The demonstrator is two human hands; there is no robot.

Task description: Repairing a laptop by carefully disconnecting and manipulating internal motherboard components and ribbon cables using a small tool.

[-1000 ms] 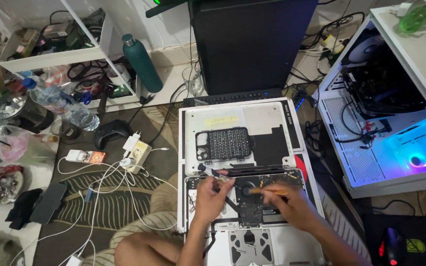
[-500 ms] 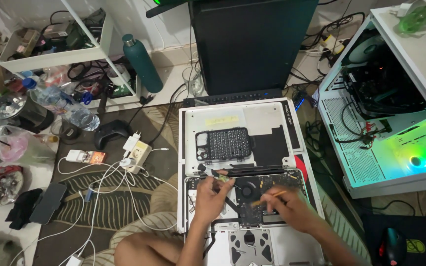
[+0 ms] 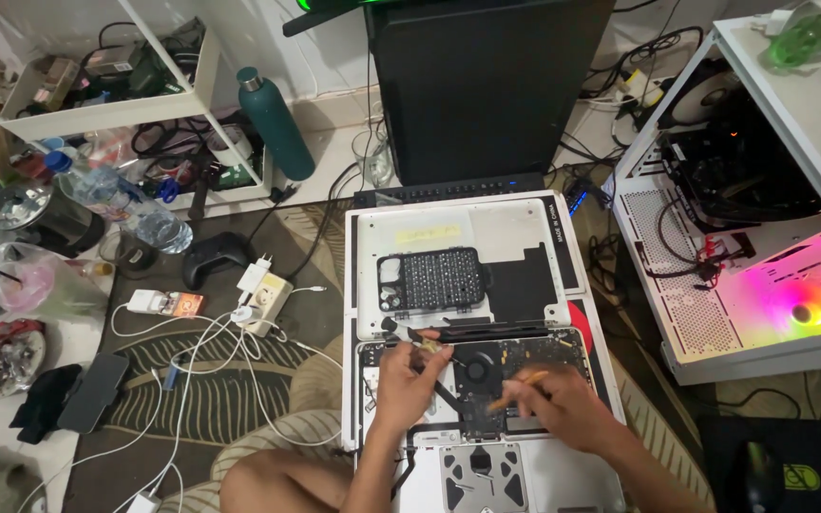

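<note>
An opened laptop [image 3: 486, 456] lies on the floor in front of me, its circuit board and round fan [image 3: 475, 366] exposed. My left hand [image 3: 409, 385] rests on the board's left side, fingertips pinched near a small part by the hinge bar [image 3: 486, 331]. My right hand [image 3: 563, 408] holds a thin wooden stick [image 3: 515, 388] whose tip points at the board beside the fan. The removed bottom cover [image 3: 515, 242] lies beyond, with a black perforated phone case [image 3: 431, 278] on it.
A black monitor [image 3: 486, 85] stands behind the cover. A white open computer case [image 3: 753, 275] with pink lighting is on the right. On the left are a power strip with cables [image 3: 263, 294], a game controller [image 3: 213, 256], a teal bottle [image 3: 276, 122] and a cluttered shelf [image 3: 106, 85].
The computer case lighting turned from blue to green to pink. Both hands stayed over the laptop board with only slight shifts.
</note>
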